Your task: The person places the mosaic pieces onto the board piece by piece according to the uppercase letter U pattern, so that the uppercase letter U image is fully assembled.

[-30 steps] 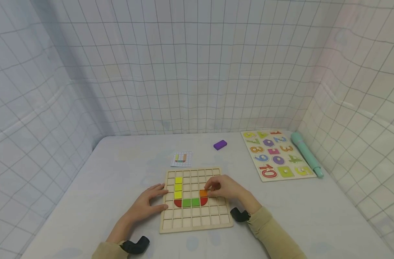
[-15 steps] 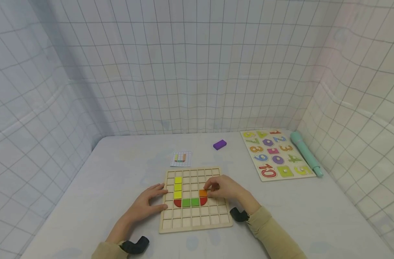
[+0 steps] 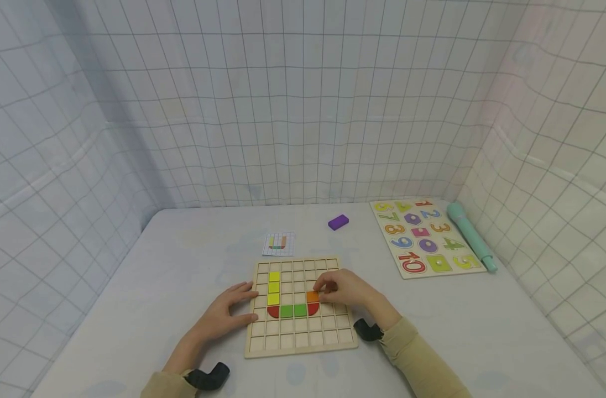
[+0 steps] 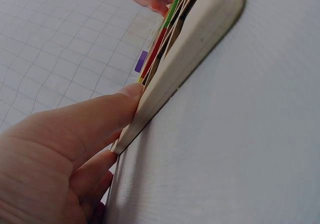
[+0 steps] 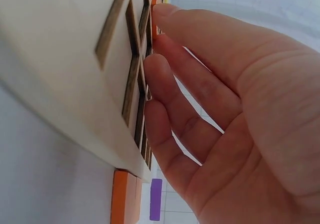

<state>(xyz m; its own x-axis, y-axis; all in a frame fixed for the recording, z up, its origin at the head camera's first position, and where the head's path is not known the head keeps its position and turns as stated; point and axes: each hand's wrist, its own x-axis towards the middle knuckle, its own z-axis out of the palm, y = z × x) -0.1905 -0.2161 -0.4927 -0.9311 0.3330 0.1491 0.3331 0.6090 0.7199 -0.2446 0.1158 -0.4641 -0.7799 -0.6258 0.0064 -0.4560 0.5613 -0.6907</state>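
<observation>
A wooden grid board [image 3: 301,344] lies on the table between the two hands. It bears a column of three yellow tiles [image 3: 274,287], two green tiles [image 3: 293,311] and two red rounded-corner tiles [image 3: 273,312]. My left hand [image 3: 224,310] rests against the board's left edge, its thumb and fingers spread along the rim. Over the right part of the board, my right hand [image 3: 346,287] pinches an orange square tile [image 3: 312,297], which sits just above the right red tile. In the right wrist view the thumb and a finger [image 5: 167,47] touch this tile.
Behind the board lies a small pattern card [image 3: 278,244]. A purple block [image 3: 338,222] is farther back. At the right are a number puzzle board [image 3: 417,237] and a mint-green stick [image 3: 471,237]. The right wrist view shows an orange block [image 5: 124,196] beside the board.
</observation>
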